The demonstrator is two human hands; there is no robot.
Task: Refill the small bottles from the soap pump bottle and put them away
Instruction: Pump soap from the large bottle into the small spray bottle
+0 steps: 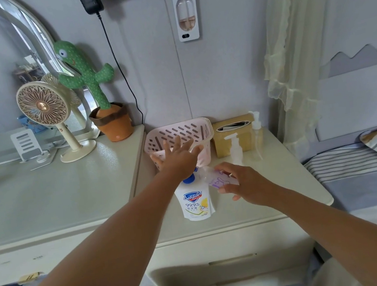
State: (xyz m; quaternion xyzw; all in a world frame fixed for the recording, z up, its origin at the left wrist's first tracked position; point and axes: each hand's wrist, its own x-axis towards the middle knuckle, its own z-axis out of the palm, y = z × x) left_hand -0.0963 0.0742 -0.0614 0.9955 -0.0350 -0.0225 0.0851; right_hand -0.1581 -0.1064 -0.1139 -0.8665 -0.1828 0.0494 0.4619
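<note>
A white soap pump bottle (194,202) with a blue pump head stands on the nightstand (271,180). My left hand (177,156) lies flat on top of the pump head, fingers spread straight. My right hand (243,183) grips a small clear bottle (218,178) with a purple drawing, held tilted with its mouth by the pump spout. Two small clear pump bottles stand behind: one (235,149) nearer, one (256,131) farther right. A pink slotted basket (179,134) sits just beyond my left hand.
A tan tissue box (234,134) stands right of the basket against the wall. On the higher desk (58,196) to the left are a cream fan (45,109), a cactus toy in a pot (107,120) and a mirror. A bed (367,179) borders the right.
</note>
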